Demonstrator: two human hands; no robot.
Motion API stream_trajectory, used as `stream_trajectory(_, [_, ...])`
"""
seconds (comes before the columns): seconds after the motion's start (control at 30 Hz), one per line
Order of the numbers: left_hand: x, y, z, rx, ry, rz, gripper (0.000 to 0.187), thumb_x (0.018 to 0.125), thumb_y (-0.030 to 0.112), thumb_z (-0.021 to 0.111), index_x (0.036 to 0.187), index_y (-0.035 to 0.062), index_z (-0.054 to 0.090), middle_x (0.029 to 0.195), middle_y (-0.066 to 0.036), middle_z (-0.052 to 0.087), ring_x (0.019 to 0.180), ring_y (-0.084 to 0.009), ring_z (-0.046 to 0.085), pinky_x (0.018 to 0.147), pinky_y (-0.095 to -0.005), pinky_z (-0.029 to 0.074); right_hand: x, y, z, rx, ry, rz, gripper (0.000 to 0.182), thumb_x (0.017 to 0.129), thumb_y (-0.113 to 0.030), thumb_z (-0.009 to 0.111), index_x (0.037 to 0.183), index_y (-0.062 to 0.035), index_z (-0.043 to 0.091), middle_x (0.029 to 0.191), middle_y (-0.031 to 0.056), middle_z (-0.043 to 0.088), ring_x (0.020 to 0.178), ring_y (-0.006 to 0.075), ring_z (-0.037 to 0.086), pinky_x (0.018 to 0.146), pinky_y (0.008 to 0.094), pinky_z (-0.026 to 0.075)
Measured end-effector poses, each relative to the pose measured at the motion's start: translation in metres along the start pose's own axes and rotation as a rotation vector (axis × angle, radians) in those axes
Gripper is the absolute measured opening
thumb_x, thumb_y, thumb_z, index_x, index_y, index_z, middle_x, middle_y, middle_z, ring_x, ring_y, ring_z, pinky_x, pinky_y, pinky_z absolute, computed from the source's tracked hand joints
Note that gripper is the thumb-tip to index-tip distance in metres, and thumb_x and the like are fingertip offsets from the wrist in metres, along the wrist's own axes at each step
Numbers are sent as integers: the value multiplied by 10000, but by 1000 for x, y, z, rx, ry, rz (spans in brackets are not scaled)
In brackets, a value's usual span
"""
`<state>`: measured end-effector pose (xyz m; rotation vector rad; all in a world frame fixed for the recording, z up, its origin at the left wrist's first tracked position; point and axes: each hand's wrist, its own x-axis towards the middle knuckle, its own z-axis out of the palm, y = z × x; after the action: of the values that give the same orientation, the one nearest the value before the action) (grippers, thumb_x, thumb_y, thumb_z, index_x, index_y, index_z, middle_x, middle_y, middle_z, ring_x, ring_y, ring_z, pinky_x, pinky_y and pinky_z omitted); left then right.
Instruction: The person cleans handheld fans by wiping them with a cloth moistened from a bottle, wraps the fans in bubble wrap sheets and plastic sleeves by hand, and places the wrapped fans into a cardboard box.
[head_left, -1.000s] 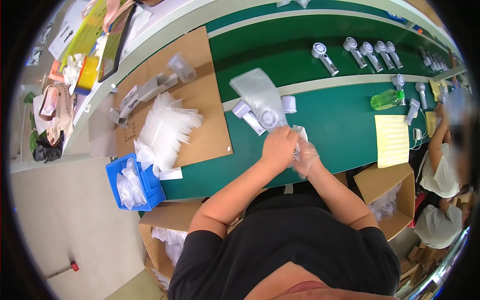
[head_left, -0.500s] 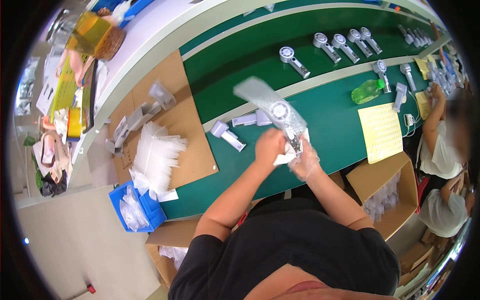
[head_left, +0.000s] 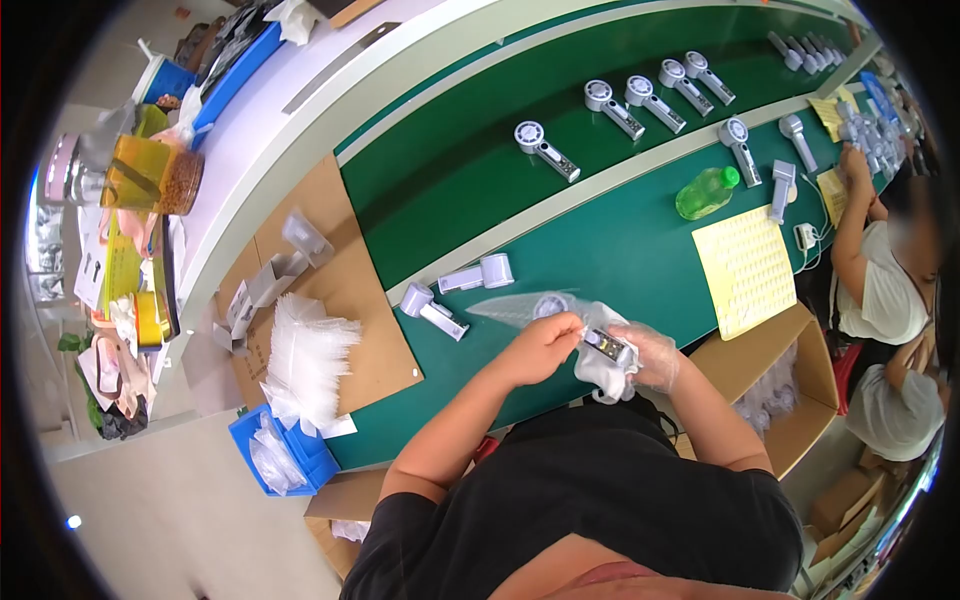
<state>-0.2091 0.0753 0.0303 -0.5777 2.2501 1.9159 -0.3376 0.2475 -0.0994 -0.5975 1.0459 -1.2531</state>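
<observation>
A handheld fan (head_left: pixel 606 345) in a clear plastic bag (head_left: pixel 508 308) is held low over the bench's front edge, its head toward the left. My left hand (head_left: pixel 545 348) is closed, pinching the bag near the middle of the fan. Around the handle end is my right hand (head_left: pixel 650 358), in a thin clear glove, with a white cloth (head_left: pixel 606 380) bunched beneath the handle. The gloved fingers are partly hidden by plastic. Beyond my left hand, two more handheld fans lie on the green bench: one fan (head_left: pixel 435 312) nearer, another fan (head_left: pixel 478 273) behind it.
Clear bags (head_left: pixel 312 355) are piled on cardboard at left, above a blue bin (head_left: pixel 322 462). Several fans line the green back shelf (head_left: pixel 430 200). A green bottle (head_left: pixel 706 194) and yellow sheet (head_left: pixel 746 270) lie right, beside an open carton (head_left: pixel 820 375). A co-worker (head_left: pixel 890 260) sits far right.
Both hands have drawn the bagged fan down toward my body. It has turned from pointing up-left to lying more level, and its handle end now faces me. The view has shifted slightly.
</observation>
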Motion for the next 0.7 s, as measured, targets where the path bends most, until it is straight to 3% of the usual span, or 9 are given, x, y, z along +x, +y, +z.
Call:
stream_trajectory(0.03, [0,1,-5,2,-2,-3,100,821,121,450,786,28,461,598,-18,419,544,-98,390,497,-247,337,2,-1,1,235,4,71,481,738,-195,596,1141,-9,409,1026,109,512,916,181,523,791,304,431])
stream_trajectory(0.07, [0,1,-9,-243,-110,-64,93,815,132,475,773,49,479,591,5,433,530,-81,403,479,-226,340,3,-2,3,457,24,141,499,730,-178,610,1144,8,402,1014,113,518,867,181,548,762,289,449])
stream_trajectory(0.13, [2,2,-15,-605,-270,-146,75,786,128,532,756,63,509,589,19,461,509,-65,419,455,-199,336,8,-36,24,275,104,153,444,738,-232,597,1099,-20,449,957,85,534,821,147,532,734,273,439])
stream_trajectory(0.27, [9,2,-13,-670,-255,-188,88,816,119,464,755,55,472,590,34,381,509,-61,350,462,-193,285,18,-25,17,-323,83,92,431,742,-321,568,1070,-56,478,956,92,533,869,168,501,792,282,389])
stream_trajectory(0.33, [8,2,-14,-818,10,-301,67,803,104,475,754,59,475,586,32,392,494,-63,356,455,-190,286,16,-21,12,-527,88,82,430,757,-319,530,1102,-71,467,966,112,543,903,205,512,811,304,386])
stream_trajectory(0.47, [14,9,-10,-809,164,-355,71,797,114,484,748,62,478,554,31,394,461,-61,346,424,-197,269,20,-48,-2,-635,126,238,410,748,-350,541,1080,-113,506,939,134,578,862,264,559,760,336,432])
stream_trajectory(0.57, [22,11,-7,-581,252,-235,81,792,113,478,727,66,468,548,29,388,457,-61,337,417,-206,264,15,-13,-36,-635,293,61,324,741,-338,568,957,-97,570,880,116,595,810,245,570,720,332,443])
stream_trajectory(0.67, [48,0,2,-669,340,-108,74,799,83,459,725,77,457,601,25,404,515,-55,361,452,-200,282,25,-46,-57,-410,566,-55,290,792,-256,528,970,-27,534,836,87,577,739,159,546,654,272,448])
stream_trajectory(0.7, [58,-14,10,-514,384,-52,70,803,69,450,734,57,452,623,3,408,558,-77,395,482,-229,326,32,-62,-59,-334,646,-94,279,809,-228,514,974,-4,522,822,77,571,715,130,538,633,252,450])
